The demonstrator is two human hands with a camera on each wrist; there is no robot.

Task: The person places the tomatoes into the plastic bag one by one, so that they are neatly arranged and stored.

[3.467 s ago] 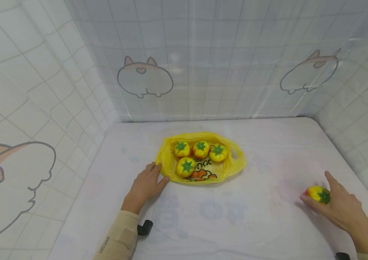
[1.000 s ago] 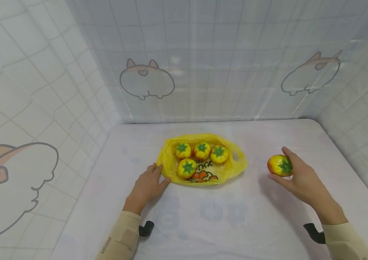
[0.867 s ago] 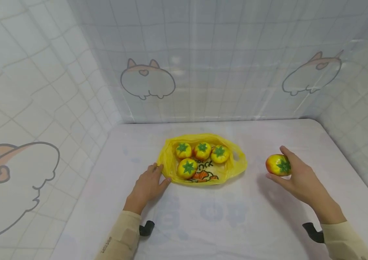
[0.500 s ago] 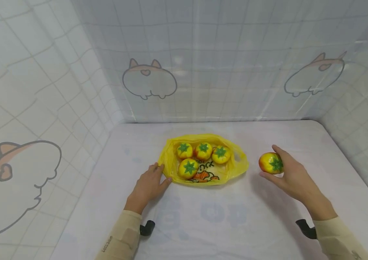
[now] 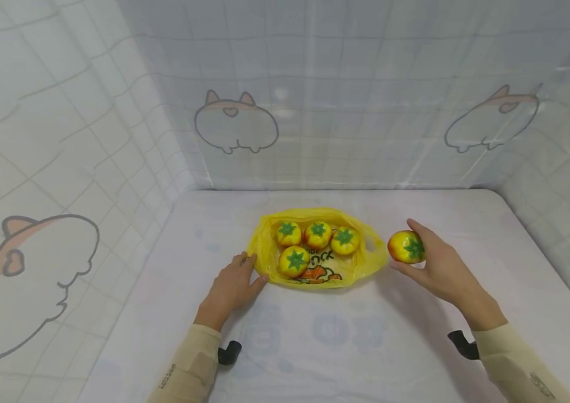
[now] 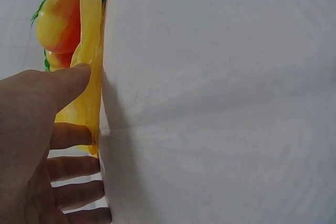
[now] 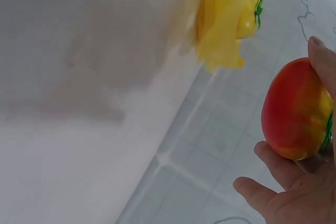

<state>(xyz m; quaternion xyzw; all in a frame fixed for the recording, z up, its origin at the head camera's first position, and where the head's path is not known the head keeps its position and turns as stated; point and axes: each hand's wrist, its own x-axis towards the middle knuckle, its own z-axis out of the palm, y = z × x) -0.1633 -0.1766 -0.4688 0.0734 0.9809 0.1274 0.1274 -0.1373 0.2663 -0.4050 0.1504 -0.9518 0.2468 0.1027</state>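
Note:
My right hand [image 5: 443, 266] holds a yellow-and-red toy fruit [image 5: 406, 247] with a green star-shaped leaf cap between thumb and fingers. It is raised above the table, just right of the bag's handle. In the right wrist view, the fruit's red underside [image 7: 294, 108] shows. A yellow plastic bag [image 5: 310, 213] lies with its mouth spread wide, printed inside with dark letters and an orange picture. Several similar fruits [image 5: 294, 261] sit in its left and back parts. My left hand [image 5: 229, 288] touches the bag's left edge, thumb and fingers extended and apart, as the left wrist view [image 6: 68, 135] confirms.
A pale cloth with faint prints covers the table [image 5: 310, 358]. White tiled-pattern sheets with cartoon animal outlines form a back wall [image 5: 345, 112] and side walls. Black curved pieces [image 5: 229, 352] stick out at both sleeves.
My right hand has lifted the toy fruit from the table's right side and carried it leftward to beside the bag's handle. My left hand stays at the bag's left edge.

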